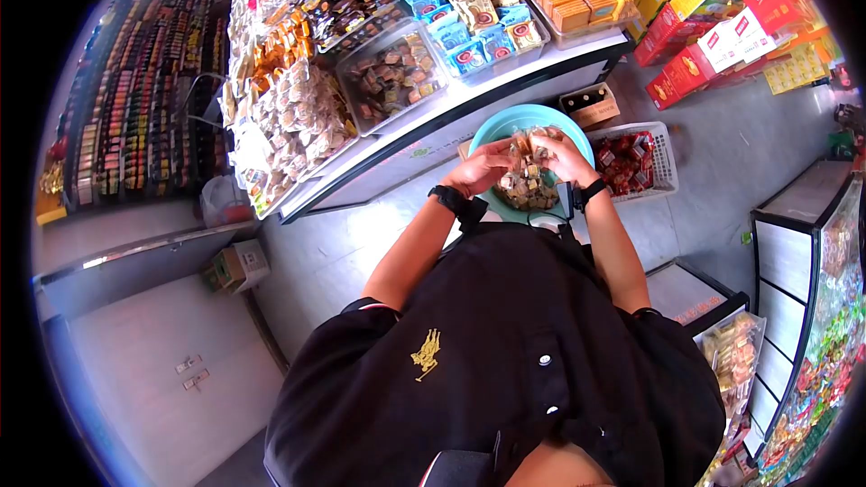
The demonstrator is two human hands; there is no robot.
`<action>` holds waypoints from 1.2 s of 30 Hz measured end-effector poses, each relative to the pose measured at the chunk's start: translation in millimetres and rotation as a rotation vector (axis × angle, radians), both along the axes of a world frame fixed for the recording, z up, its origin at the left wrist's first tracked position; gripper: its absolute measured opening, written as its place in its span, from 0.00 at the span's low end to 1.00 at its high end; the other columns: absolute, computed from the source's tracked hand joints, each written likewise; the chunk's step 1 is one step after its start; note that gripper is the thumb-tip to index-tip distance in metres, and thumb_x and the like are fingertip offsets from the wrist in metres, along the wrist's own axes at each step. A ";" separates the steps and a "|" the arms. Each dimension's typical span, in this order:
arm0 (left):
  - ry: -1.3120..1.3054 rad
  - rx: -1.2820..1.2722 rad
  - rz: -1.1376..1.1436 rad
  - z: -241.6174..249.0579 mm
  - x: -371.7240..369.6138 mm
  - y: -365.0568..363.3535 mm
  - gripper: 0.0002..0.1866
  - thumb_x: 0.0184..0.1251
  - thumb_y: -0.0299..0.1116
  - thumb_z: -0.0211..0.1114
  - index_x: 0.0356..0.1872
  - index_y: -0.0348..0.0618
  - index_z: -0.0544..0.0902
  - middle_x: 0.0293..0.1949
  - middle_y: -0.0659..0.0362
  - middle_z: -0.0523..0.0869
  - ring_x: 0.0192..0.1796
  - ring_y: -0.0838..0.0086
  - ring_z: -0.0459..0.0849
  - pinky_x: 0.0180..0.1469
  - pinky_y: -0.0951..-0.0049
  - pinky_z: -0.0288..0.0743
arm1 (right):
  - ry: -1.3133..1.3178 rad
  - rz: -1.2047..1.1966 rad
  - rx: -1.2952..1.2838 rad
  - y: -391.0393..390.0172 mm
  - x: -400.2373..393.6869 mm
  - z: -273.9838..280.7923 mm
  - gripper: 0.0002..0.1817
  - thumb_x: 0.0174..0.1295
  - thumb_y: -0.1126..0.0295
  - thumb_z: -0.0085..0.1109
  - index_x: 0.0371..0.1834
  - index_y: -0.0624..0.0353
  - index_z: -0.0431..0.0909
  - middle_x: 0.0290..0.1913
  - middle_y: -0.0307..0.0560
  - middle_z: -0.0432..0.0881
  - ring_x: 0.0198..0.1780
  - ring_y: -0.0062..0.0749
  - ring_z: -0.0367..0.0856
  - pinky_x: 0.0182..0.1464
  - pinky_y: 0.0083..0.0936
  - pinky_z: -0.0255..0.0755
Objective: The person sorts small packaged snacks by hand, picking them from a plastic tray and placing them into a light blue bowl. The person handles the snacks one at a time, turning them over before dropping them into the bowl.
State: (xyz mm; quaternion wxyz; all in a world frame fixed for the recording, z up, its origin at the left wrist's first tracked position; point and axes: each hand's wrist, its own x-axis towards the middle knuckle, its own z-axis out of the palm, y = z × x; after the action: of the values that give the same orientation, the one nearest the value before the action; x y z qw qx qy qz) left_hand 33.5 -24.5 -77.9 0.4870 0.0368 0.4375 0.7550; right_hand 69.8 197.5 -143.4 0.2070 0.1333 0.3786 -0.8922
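A round turquoise basin (582,131) stands in front of me, with many small brown wrapped pieces (528,188) in it. Over its left side is my left hand (485,168), fingers curled at the edge of a clear, crinkled package (525,146). My right hand (561,155) is bent round the other side of that package, above the pieces. Both hands are close together, the package between them. Its outline blends with the pieces below. Each wrist wears a black band.
Behind the basin runs a display counter (469,99) with trays of packaged snacks. A white basket (666,158) of red packets and a small carton (591,108) of bottles sit right of the basin. Red boxes (681,77) are stacked back right; a shelf unit (785,243) stands at right.
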 end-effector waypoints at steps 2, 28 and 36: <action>-0.054 -0.009 0.029 -2.9 -2.8 -1.0 0.31 0.66 0.23 0.61 0.71 0.32 0.65 0.51 0.56 0.82 0.50 0.74 0.80 0.57 0.73 0.71 | -0.005 -0.024 -0.096 4.0 1.5 -1.5 0.10 0.68 0.69 0.60 0.51 0.54 0.79 0.46 0.38 0.83 0.48 0.27 0.82 0.50 0.31 0.79; 0.449 -0.329 -0.101 18.8 4.7 10.4 0.27 0.67 0.21 0.65 0.67 0.32 0.69 0.53 0.58 0.82 0.52 0.78 0.81 0.56 0.75 0.76 | 0.023 0.110 0.057 -3.2 18.6 33.8 0.32 0.63 0.67 0.67 0.70 0.52 0.67 0.55 0.35 0.78 0.54 0.26 0.79 0.55 0.30 0.78; 0.353 -0.256 -0.100 5.8 5.4 7.5 0.30 0.66 0.24 0.65 0.69 0.37 0.68 0.53 0.57 0.82 0.52 0.78 0.79 0.57 0.73 0.76 | 0.074 0.132 0.088 6.6 22.4 21.3 0.27 0.62 0.70 0.67 0.66 0.50 0.72 0.54 0.35 0.79 0.52 0.24 0.79 0.50 0.29 0.80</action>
State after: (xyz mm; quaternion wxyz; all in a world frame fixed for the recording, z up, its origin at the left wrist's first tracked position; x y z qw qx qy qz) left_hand 39.0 -17.0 -72.1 0.4404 0.1276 0.6059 0.6501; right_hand 92.2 204.0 -122.1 0.2451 0.0842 0.4328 -0.8634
